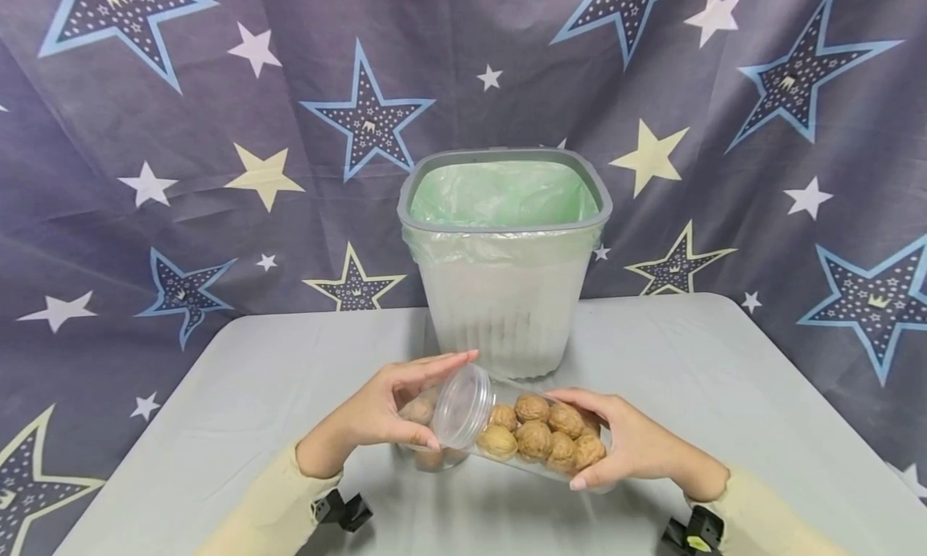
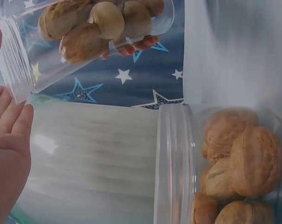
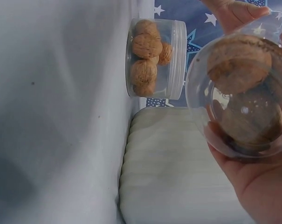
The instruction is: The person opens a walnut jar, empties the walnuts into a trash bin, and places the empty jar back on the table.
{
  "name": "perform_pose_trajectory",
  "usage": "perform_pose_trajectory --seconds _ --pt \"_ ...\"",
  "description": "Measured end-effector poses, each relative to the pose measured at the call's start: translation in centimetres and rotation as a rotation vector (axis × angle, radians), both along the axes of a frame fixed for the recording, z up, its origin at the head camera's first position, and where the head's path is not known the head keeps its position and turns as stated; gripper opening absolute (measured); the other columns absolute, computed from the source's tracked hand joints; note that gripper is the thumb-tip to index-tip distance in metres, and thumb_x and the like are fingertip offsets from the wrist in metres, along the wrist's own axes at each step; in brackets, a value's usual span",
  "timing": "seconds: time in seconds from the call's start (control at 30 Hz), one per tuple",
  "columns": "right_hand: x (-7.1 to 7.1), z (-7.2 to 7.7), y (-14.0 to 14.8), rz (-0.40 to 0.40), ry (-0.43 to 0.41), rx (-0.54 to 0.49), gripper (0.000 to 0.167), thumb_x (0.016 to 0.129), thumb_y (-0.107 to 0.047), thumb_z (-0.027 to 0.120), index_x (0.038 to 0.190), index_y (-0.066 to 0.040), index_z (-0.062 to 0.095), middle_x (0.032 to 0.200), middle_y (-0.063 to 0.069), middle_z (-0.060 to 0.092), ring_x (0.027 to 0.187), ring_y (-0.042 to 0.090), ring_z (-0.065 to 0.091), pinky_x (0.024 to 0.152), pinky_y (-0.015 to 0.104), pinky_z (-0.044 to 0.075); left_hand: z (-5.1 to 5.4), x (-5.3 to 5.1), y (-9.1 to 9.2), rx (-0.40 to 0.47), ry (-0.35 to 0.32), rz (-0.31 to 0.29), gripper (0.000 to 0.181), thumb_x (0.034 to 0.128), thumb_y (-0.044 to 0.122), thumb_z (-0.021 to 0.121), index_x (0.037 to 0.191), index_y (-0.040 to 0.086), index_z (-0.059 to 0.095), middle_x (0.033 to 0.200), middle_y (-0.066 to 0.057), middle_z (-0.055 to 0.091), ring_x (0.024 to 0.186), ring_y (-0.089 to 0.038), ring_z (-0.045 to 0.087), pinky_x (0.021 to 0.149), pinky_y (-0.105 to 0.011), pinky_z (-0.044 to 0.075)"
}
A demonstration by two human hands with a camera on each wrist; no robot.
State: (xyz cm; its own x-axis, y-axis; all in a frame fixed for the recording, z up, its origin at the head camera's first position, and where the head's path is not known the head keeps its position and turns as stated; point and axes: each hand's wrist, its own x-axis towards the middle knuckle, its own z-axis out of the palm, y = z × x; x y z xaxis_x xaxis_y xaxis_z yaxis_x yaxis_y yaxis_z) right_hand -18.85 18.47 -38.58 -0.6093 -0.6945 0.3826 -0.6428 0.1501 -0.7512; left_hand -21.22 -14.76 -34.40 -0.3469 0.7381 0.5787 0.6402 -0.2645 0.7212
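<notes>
A clear plastic jar of walnuts is held tilted on its side above the table, its ribbed clear lid end toward the left. My right hand grips the base end, thumb below and fingers behind. At the other end, my left hand spans the lid, with fingers over the top and thumb underneath; its fingers touch the rim in the left wrist view. A second clear jar with several walnuts stands on the table, partly hidden behind the left hand in the head view.
A whitish bin with a grey rim and green liner bag stands behind the jars on the grey-covered table. A dark star-patterned cloth hangs beyond it. Each wrist wears a small black device.
</notes>
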Motion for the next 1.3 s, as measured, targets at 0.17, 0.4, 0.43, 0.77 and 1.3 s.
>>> perform_pose_trajectory --seconds 0.17,0.4,0.43,0.77,1.3 --pt "0.11 -0.03 -0.09 -0.016 -0.037 0.003 0.084 0.063 -0.019 0.087 0.136 -0.008 0.046 0.123 0.003 0.061 0.107 0.011 0.058 0.095 0.022 0.044 -0.13 -0.03 0.05 0.008 -0.021 0.003 0.094 0.0556 -0.020 0.074 0.140 -0.006 0.036 0.149 -0.005 0.036 0.137 -0.024 0.033 0.112 -0.036 0.024" --pt "-0.01 -0.21 -0.12 0.005 0.005 -0.016 0.086 0.063 -0.018 0.087 0.137 -0.004 0.044 0.123 0.006 0.061 0.108 0.011 0.058 0.095 0.022 0.044 -0.28 -0.09 -0.04 0.008 -0.047 0.014 0.088 0.0614 -0.013 0.078 0.139 -0.008 0.037 0.148 -0.007 0.037 0.136 -0.025 0.034 0.111 -0.037 0.025" --pt "-0.03 -0.24 -0.13 0.007 0.006 -0.018 0.086 0.063 -0.017 0.086 0.137 -0.004 0.044 0.124 0.007 0.061 0.108 0.011 0.058 0.095 0.022 0.044 -0.30 -0.10 -0.05 0.010 -0.048 0.016 0.086 0.0634 -0.009 0.078 0.139 -0.008 0.037 0.148 -0.007 0.037 0.136 -0.026 0.034 0.111 -0.037 0.026" --pt "-0.13 -0.30 -0.41 -0.062 0.003 0.004 0.086 0.063 -0.023 0.087 0.137 -0.008 0.045 0.129 0.003 0.058 0.112 0.014 0.057 0.099 0.024 0.042 -0.48 -0.12 0.03 0.028 -0.091 0.082 0.082 0.0667 -0.003 0.079 0.138 -0.008 0.039 0.147 -0.003 0.040 0.134 -0.023 0.038 0.110 -0.034 0.029" --pt "-0.12 -0.64 -0.75 -0.247 0.178 0.035 0.086 0.061 -0.031 0.089 0.136 -0.013 0.048 0.124 0.004 0.061 0.108 0.012 0.058 0.095 0.023 0.045 -0.88 0.10 0.63 0.023 -0.200 0.306 0.080 0.0694 0.020 0.082 0.133 -0.010 0.044 0.138 -0.016 0.047 0.122 -0.017 0.052 0.104 -0.030 0.038"
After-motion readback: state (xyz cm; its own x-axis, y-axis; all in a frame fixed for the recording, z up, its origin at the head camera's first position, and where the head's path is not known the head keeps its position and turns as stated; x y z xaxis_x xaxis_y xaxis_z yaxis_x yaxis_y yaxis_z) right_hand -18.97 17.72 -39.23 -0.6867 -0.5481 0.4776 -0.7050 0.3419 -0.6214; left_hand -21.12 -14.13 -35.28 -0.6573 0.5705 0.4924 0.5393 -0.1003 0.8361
